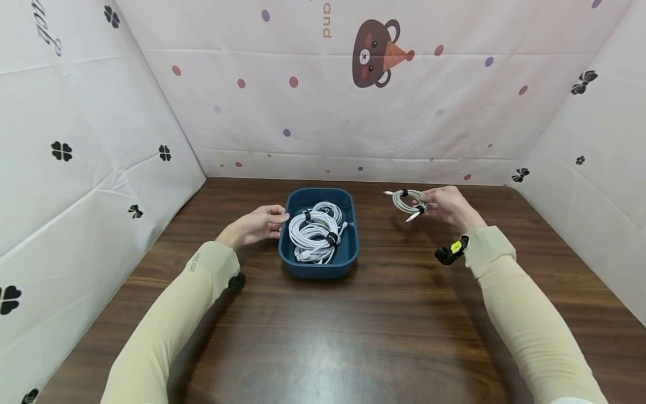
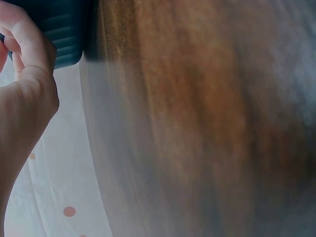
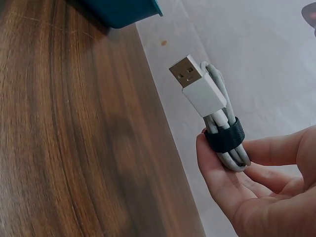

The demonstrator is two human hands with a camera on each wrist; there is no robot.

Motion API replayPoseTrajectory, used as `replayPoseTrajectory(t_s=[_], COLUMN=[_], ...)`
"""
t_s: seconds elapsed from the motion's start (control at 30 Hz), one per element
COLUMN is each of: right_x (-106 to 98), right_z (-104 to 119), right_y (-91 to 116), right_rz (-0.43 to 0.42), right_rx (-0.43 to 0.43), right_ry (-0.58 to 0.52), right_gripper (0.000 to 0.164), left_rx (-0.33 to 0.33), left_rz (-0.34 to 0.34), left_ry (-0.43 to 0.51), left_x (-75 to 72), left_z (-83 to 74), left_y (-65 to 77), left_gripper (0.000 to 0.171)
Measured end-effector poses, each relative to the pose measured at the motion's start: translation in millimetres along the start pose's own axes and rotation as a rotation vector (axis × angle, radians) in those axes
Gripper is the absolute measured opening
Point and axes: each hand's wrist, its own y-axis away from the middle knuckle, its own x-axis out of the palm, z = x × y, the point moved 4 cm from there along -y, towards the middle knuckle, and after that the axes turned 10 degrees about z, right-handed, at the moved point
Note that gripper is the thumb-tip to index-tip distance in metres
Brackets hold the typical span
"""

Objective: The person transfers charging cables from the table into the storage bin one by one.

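Observation:
My right hand (image 1: 446,205) pinches a coiled white USB cable (image 1: 407,202) between thumb and fingers, above the far right part of the table. Two black straps bind the coil. In the right wrist view its metal USB plug (image 3: 186,72) points away from the hand, beside a black strap (image 3: 226,137). My left hand (image 1: 258,225) grips the left rim of a blue plastic bin (image 1: 319,271), thumb at the top edge and fingers against the outer wall. Inside the bin lie coiled white cables (image 1: 314,233) with black straps. The left wrist view shows only part of the bin (image 2: 69,34).
The bin stands on a dark wood-grain table (image 1: 323,331), near its back edge. White printed sheets rise behind (image 1: 323,123) and at both sides. A black wrist device (image 1: 451,251) hangs below the right cuff.

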Motion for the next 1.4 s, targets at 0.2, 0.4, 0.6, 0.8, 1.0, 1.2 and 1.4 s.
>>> replayPoseTrajectory(t_s=[0.2, 0.4, 0.6, 0.8, 1.0, 1.2, 1.4], right_x=[4, 6, 10, 12, 15, 19, 22], right_z=[1, 3, 4, 5, 9, 12, 13], right_y=[-3, -1, -1, -1, 1, -2, -2], right_rz=[0.006, 0.009, 0.009, 0.020, 0.027, 0.034, 0.036], right_rx=[0.008, -0.010, 0.021, 0.000, -0.027, -0.028, -0.019], right_ry=[-0.023, -0.030, -0.037, -0.068, -0.031, -0.023, -0.019], right_gripper=[0.035, 0.023, 0.036, 0.039, 0.022, 0.023, 0.030], left_rx=[-0.007, -0.001, 0.002, 0.013, 0.013, 0.011, 0.006], left_rz=[-0.005, 0.003, 0.007, 0.015, 0.004, -0.007, -0.009], left_ry=[0.002, 0.005, 0.007, 0.002, 0.004, 0.003, 0.005], left_x=[-0.5, 0.3, -0.6, 0.9, 1.1, 0.7, 1.3], left_z=[1.1, 0.8, 1.1, 0.3, -0.4, -0.7, -0.4], left_y=[0.7, 1.3, 0.6, -0.5, 0.4, 1.3, 1.0], left_gripper=[0.006, 0.006, 0.006, 0.006, 0.006, 0.006, 0.005])
